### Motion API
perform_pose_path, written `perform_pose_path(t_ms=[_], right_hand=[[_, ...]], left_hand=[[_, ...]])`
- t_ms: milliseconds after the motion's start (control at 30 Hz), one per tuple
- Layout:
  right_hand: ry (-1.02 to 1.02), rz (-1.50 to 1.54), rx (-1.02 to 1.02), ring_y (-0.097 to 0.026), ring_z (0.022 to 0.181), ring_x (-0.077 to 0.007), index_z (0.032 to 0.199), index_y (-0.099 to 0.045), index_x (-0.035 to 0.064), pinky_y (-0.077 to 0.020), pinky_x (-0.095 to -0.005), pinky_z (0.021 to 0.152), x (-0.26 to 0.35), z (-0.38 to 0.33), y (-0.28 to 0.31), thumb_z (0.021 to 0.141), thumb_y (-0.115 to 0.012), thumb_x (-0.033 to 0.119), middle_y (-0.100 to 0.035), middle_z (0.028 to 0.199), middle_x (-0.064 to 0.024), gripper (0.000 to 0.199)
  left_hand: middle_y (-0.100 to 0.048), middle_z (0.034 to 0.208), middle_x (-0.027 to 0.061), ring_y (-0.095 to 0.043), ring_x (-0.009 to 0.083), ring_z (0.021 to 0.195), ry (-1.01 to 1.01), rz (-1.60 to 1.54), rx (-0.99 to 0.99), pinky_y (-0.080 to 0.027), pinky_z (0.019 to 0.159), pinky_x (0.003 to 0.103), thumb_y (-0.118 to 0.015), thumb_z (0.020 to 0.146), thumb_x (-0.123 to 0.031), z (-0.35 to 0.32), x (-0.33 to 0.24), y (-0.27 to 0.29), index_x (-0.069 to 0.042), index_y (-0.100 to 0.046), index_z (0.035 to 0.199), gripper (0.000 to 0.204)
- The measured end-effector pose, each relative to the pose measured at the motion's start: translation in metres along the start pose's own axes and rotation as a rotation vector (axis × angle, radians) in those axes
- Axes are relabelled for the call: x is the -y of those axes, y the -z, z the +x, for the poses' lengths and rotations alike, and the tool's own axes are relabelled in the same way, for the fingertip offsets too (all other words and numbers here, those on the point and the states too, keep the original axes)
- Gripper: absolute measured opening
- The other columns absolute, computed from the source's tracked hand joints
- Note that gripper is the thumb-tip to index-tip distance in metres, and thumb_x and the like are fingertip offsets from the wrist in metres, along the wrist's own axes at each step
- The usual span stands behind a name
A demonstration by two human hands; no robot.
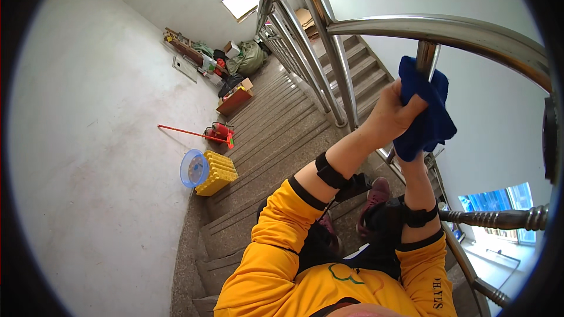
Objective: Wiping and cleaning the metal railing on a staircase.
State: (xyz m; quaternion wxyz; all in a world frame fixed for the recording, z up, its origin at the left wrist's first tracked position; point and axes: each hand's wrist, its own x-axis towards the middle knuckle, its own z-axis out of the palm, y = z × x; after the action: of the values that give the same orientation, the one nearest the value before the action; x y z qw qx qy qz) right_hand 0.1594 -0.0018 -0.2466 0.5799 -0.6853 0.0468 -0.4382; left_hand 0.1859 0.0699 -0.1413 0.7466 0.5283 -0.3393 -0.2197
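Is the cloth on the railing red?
No, the cloth is dark blue, and the left hand presses it against the shiny metal railing.

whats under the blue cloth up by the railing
The blue cloth is wrapped around a metal railing post, which emerges above it. The left hand grips it; the right hand is mostly covered by the cloth, and so is the post's wrapped section.

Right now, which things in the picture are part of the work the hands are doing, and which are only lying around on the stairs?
In use:
- dark blue cloth, gripped by the left hand
- right hand at the cloth's lower end
- shiny steel railing post under the cloth

Lying about:
- yellow plastic crate
- round blue basin
- red-handled broom
- green sack and boxes on the far landing
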Motion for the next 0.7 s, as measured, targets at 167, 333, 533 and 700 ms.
perform_pose_path(t_ms=[167, 333, 533, 700], right_hand=[[0.024, 0.16, 0.042, -0.045, 0.116, -0.0186, 0.13, -0.039, 0.0052, -0.0357, -0.0319, 0.098, 0.001, 0.001, 0.003, 0.093, -0.052, 0.016, -0.046, 0.124, -0.0076, 0.041], [0.017, -0.136, 0.125, -0.041, 0.122, -0.0201, 0.134, -0.034, 0.0065, -0.033, -0.0335, 0.102, 0.028, -0.018, 0.013, 0.093, -0.053, 0.016, -0.043, 0.131, -0.0072, 0.046], [-0.008, -0.132, 0.009, -0.05, 0.114, -0.0213, 0.128, -0.041, 0.0035, -0.0388, -0.0335, 0.095, 0.038, -0.024, 0.02, 0.081, -0.064, 0.009, -0.051, 0.121, -0.0103, 0.052], [0.078, -0.109, 0.061, -0.058, 0.098, -0.0217, 0.116, -0.049, -0.0043, -0.0436, -0.0342, 0.085, 0.052, -0.023, 0.023, 0.072, -0.064, -0.001, -0.061, 0.1, -0.0096, 0.046]], left_hand=[[-0.062, 0.089, 0.0022, -0.057, 0.0073, 0.082, -0.026, 0.08, 0.037, -0.049, 0.075, 0.022, -0.058, 0.09, -0.031, -0.002, 0.008, 0.004, -0.004, -0.054, 0.103, 0.03], [-0.06, 0.094, 0.0035, -0.055, 0.0098, 0.088, -0.061, 0.156, 0.045, -0.047, 0.079, 0.027, -0.065, 0.085, -0.03, -0.005, 0.008, 0.014, -0.002, -0.05, 0.109, 0.04], [-0.058, 0.101, 0.0059, -0.054, 0.0113, 0.094, -0.086, 0.168, 0.041, -0.046, 0.084, 0.028, -0.065, 0.085, -0.029, -0.002, 0.013, 0.004, 0.0, -0.043, 0.117, 0.048], [-0.058, 0.105, 0.0058, -0.054, 0.0121, 0.098, -0.082, 0.156, 0.059, -0.046, 0.086, 0.029, -0.063, 0.087, -0.03, -0.01, 0.007, 0.013, 0.0, -0.043, 0.12, 0.049]])
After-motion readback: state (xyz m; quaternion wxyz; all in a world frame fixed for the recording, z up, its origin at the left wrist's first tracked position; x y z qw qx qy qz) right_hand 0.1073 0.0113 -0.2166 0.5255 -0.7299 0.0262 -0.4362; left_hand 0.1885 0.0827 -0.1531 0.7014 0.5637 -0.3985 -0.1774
